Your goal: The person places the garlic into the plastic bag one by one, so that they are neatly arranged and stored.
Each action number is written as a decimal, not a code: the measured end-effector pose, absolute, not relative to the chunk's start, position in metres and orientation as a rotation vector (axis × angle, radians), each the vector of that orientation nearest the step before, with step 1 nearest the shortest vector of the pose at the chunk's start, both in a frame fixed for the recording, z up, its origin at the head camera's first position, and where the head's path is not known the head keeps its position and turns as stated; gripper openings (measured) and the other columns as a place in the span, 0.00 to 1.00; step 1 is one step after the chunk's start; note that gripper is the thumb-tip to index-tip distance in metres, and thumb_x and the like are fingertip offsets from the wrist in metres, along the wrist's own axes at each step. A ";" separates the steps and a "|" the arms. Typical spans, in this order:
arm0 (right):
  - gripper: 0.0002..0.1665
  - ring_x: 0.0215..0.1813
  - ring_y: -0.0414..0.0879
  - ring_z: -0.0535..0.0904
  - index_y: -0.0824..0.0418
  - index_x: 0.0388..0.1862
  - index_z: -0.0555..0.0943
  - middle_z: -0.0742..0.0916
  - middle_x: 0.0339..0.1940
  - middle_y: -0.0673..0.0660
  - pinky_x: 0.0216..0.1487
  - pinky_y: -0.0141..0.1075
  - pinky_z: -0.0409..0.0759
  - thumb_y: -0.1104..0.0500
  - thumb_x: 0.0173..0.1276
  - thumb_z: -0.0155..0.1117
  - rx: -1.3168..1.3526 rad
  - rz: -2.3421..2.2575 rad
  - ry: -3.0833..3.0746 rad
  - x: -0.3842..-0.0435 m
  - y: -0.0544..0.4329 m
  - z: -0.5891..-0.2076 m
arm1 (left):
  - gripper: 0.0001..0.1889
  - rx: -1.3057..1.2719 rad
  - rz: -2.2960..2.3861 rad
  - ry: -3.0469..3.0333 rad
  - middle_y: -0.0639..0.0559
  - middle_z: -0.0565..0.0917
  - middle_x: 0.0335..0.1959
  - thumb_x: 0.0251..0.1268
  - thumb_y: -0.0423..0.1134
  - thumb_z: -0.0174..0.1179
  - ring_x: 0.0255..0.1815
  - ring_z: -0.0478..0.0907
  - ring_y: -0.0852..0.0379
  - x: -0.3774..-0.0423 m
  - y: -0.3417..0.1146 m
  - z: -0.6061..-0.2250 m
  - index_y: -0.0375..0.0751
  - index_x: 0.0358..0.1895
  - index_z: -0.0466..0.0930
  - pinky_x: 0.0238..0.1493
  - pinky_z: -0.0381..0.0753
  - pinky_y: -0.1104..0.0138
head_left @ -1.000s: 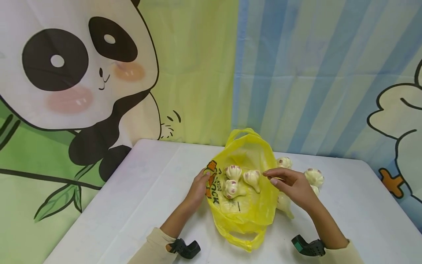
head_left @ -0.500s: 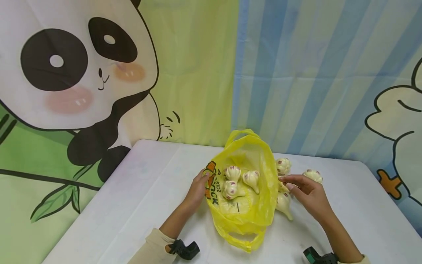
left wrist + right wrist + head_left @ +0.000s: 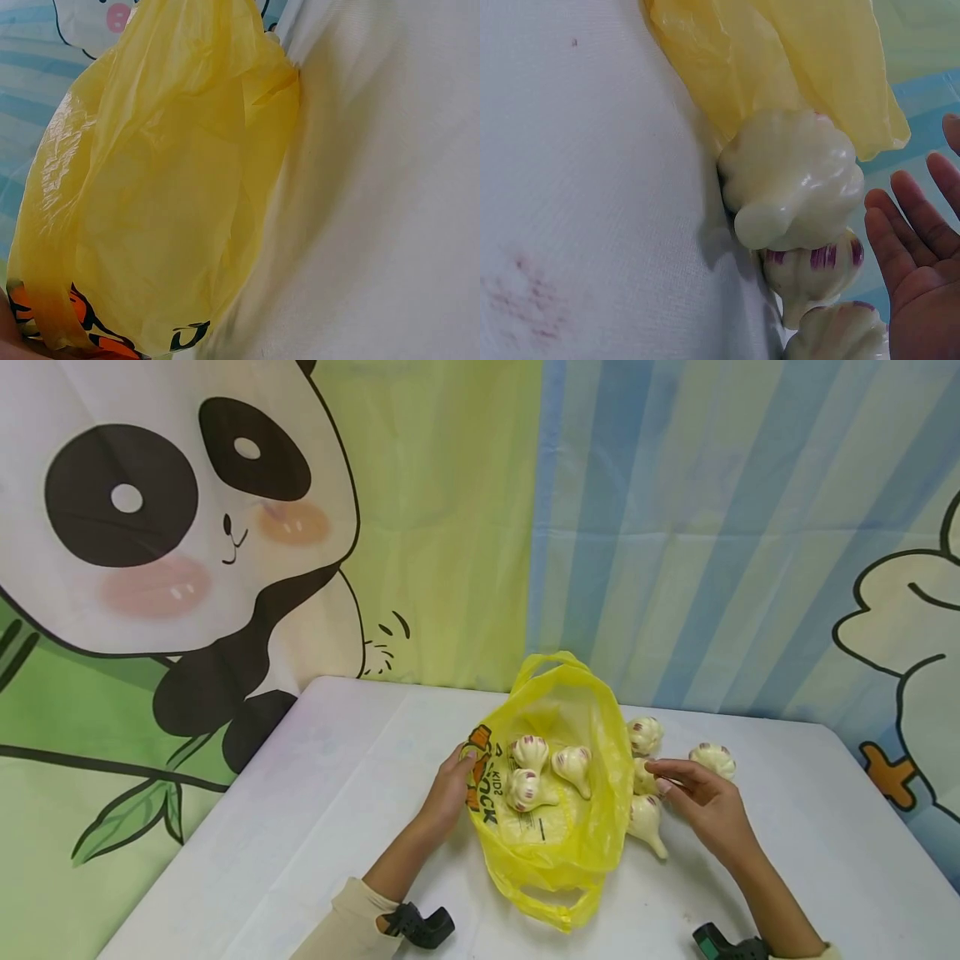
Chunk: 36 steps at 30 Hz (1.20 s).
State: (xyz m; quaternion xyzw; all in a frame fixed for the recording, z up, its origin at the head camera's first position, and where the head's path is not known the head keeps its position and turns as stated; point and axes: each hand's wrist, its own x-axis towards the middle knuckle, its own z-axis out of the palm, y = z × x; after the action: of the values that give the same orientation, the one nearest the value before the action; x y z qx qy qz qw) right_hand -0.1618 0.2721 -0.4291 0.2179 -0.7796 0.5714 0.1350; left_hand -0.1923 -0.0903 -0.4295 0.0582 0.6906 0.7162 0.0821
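Observation:
In the head view, a yellow plastic bag lies on its side with its mouth facing me. Inside it are three garlic bulbs, whitish with purple streaks. My left hand grips the bag's left edge, thumb on the printed front; its other fingers are hidden behind the plastic. To the right of the bag, my right hand holds its fingertips close to a garlic bulb. The right wrist view has that hand with fingers spread and nothing in them, beside a garlic bulb.
More garlic bulbs lie right of the bag: one at the back, one nearer me with its stem toward me, and one farther right. A white table bears everything. A printed panda curtain hangs behind the table.
My right hand has moved right, from over the bag's mouth to the garlic bulbs outside. My left hand and the bag stay in place, the three bulbs inside unchanged.

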 end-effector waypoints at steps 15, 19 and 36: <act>0.25 0.60 0.45 0.76 0.64 0.63 0.75 0.79 0.57 0.63 0.57 0.26 0.72 0.65 0.67 0.66 0.639 1.503 -2.489 -0.165 0.267 -0.439 | 0.29 0.172 2.152 2.063 0.40 0.65 0.70 0.80 0.49 0.38 0.73 0.54 0.43 -0.194 -0.091 -0.430 0.37 0.76 0.53 0.72 0.47 0.49; 0.30 0.60 0.53 0.75 0.59 0.66 0.73 0.80 0.58 0.56 0.56 0.25 0.71 0.59 0.65 0.70 0.620 1.481 -2.614 -0.166 0.268 -0.444 | 0.32 0.110 2.123 2.086 0.37 0.59 0.73 0.79 0.50 0.39 0.75 0.48 0.40 -0.194 -0.090 -0.430 0.34 0.77 0.48 0.72 0.43 0.47; 0.22 0.45 0.41 0.81 0.59 0.58 0.80 0.79 0.58 0.65 0.39 0.36 0.82 0.56 0.65 0.70 0.612 1.539 -2.720 -0.165 0.278 -0.451 | 0.28 0.169 2.138 2.066 0.38 0.71 0.64 0.80 0.50 0.38 0.67 0.63 0.43 -0.195 -0.090 -0.431 0.39 0.75 0.55 0.70 0.53 0.50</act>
State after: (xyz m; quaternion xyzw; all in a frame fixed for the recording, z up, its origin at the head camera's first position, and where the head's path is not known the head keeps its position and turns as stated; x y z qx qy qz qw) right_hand -0.1650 0.2775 -0.4512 0.1923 -0.8539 0.4831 -0.0216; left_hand -0.1946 -0.0904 -0.4312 0.0566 0.6914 0.7156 0.0818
